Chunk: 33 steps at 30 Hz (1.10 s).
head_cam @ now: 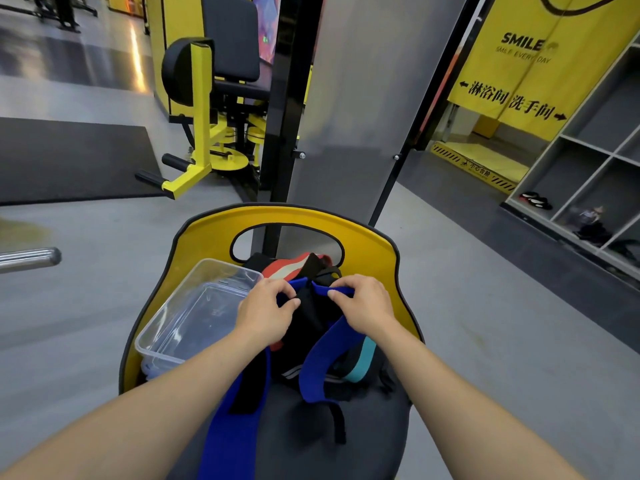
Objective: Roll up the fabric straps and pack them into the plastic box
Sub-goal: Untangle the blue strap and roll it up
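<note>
A heap of fabric straps (313,327) lies on a grey seat with a yellow backrest (207,230). My left hand (266,311) pinches one end of a blue strap (239,420) that trails down toward me. My right hand (363,306) pinches another blue strap (322,362) that loops down to the seat. A red and white strap (291,266) and a teal one (362,362) lie in the heap. To the left stands a clear plastic box (187,313), with nothing in it.
A chrome bar end (31,259) juts in from the left. Beyond the seat stand a black post (277,133), a grey panel and a yellow exercise machine (204,133). Grey cubby shelves (588,188) line the right wall.
</note>
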Each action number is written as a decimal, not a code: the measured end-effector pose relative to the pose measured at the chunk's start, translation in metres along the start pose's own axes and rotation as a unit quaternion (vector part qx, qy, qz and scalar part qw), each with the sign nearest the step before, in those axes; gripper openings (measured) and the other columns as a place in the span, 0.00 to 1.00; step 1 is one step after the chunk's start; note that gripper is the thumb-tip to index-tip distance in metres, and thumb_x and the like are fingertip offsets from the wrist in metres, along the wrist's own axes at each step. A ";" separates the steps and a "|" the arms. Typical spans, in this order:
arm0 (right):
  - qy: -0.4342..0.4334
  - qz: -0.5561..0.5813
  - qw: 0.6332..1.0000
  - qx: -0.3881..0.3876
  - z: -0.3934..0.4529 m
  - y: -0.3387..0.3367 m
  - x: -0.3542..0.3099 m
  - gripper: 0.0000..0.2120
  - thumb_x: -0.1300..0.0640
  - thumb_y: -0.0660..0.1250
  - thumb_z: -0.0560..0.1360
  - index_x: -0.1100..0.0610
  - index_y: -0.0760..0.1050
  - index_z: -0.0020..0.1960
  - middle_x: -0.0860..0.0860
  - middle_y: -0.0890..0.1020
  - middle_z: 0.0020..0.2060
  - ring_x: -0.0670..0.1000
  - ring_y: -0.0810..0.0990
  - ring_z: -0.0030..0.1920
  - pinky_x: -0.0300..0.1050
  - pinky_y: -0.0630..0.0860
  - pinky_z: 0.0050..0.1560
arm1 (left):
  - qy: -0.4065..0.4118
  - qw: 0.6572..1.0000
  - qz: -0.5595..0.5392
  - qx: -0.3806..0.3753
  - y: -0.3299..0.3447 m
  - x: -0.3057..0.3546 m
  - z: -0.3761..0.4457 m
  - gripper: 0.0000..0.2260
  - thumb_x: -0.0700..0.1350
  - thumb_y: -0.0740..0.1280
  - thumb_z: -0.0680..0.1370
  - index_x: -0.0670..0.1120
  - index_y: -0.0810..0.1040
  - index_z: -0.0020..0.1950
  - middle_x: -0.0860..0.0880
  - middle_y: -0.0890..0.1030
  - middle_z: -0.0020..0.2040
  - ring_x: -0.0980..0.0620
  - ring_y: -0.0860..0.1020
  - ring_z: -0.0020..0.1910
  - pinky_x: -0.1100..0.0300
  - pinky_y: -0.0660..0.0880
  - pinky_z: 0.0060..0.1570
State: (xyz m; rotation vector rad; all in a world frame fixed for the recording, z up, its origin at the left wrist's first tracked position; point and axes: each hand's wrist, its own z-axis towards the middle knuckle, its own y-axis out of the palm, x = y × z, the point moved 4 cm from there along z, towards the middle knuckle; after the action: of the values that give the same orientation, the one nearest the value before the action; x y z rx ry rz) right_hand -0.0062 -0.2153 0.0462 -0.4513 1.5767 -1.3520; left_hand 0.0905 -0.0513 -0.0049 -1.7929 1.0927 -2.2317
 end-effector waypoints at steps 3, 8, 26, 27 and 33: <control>0.038 0.039 0.998 0.010 0.002 -0.008 0.019 0.06 0.48 0.69 0.79 0.44 0.80 0.56 0.43 0.81 0.52 0.48 0.78 0.53 0.51 0.80 0.56 | -0.025 1.000 -0.004 0.015 -0.009 -0.012 0.002 0.07 0.49 0.71 0.79 0.58 0.75 0.43 0.52 0.78 0.55 0.51 0.77 0.51 0.47 0.76 0.58; 0.081 0.084 0.990 0.074 0.004 -0.034 0.054 0.03 0.51 0.67 0.81 0.44 0.78 0.53 0.45 0.81 0.49 0.50 0.81 0.50 0.50 0.82 0.51 | -0.056 0.998 0.005 0.041 -0.022 -0.031 0.000 0.07 0.49 0.72 0.78 0.56 0.76 0.42 0.52 0.78 0.55 0.49 0.77 0.53 0.47 0.76 0.58; -0.088 -0.275 0.955 -0.062 0.016 0.048 0.024 0.21 0.55 0.61 0.80 0.53 0.72 0.73 0.53 0.75 0.64 0.55 0.73 0.64 0.50 0.72 0.64 | 0.006 1.000 -0.004 -0.001 -0.002 -0.016 -0.004 0.07 0.52 0.76 0.75 0.58 0.79 0.41 0.58 0.76 0.49 0.54 0.76 0.52 0.55 0.74 0.55; -0.074 -0.254 0.964 -0.033 0.018 0.048 0.025 0.19 0.53 0.59 0.81 0.53 0.76 0.69 0.52 0.77 0.61 0.54 0.75 0.61 0.50 0.73 0.62 | 0.008 1.000 -0.007 -0.005 -0.002 -0.017 -0.004 0.07 0.52 0.76 0.75 0.58 0.79 0.41 0.57 0.76 0.50 0.55 0.76 0.53 0.55 0.74 0.56; -0.031 -0.198 0.979 0.035 0.040 0.049 0.011 0.11 0.51 0.67 0.81 0.55 0.73 0.59 0.52 0.79 0.52 0.53 0.79 0.50 0.46 0.75 0.46 | 0.012 1.000 -0.016 -0.022 -0.003 -0.021 -0.004 0.05 0.52 0.76 0.75 0.56 0.81 0.43 0.58 0.76 0.50 0.55 0.76 0.53 0.56 0.75 0.56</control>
State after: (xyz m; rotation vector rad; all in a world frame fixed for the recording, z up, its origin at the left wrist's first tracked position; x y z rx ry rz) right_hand 0.0365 -0.2299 0.0012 -0.7867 1.4292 -1.6691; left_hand 0.0951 -0.0373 -0.0205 -1.8173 1.1330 -2.2713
